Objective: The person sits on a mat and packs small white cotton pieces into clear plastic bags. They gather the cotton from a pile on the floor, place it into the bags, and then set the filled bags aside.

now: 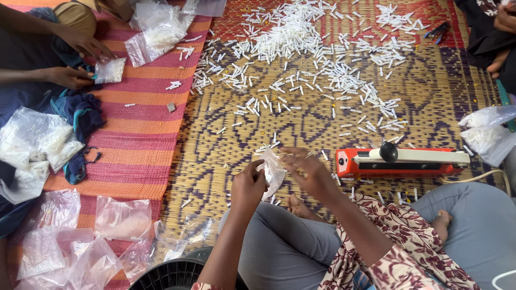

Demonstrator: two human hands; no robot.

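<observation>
Left hand and right hand both pinched on small clear bag, few white pieces inside. White sticks heaped far on mat; filled bags left.

Head view, steeply downward, close over lap.

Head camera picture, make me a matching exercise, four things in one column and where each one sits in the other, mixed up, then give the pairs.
Things:
1. small clear bag
2. red heat sealer
3. heap of small white tubes
4. black basket

Places:
A. at the bottom edge, beside the person's knee
B. spread over the woven mat, far side
C. held between the left hand and right hand
D. on the mat, right of the hands

Pairs: 1-C, 2-D, 3-B, 4-A
</observation>
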